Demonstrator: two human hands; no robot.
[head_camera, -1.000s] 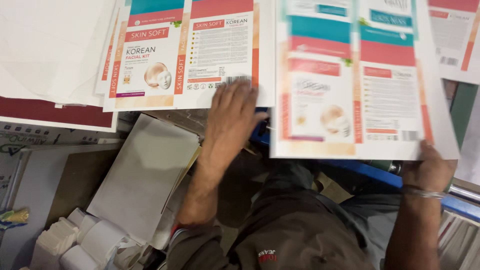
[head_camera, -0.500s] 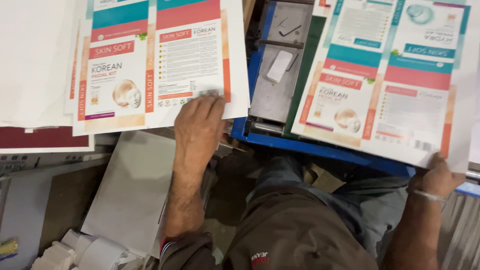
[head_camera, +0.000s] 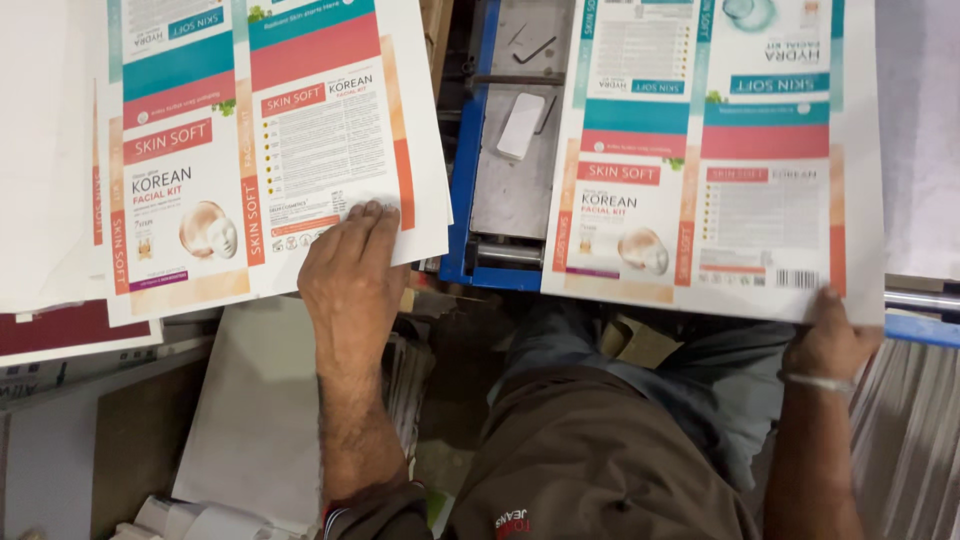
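Left hand (head_camera: 352, 270) on printed sheets (head_camera: 270, 150), right hand (head_camera: 828, 340) gripping another sheet (head_camera: 715, 160)

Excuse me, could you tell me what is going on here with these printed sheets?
A person seen from above is handling printed carton sheets at a blue-framed machine. The left hand lies flat on the near edge of the top sheet of a stack on the left. The right hand has a grip on the near corner of a single printed sheet, held over the right side of the machine. Between them the grey metal bed is bare apart from a small white piece.
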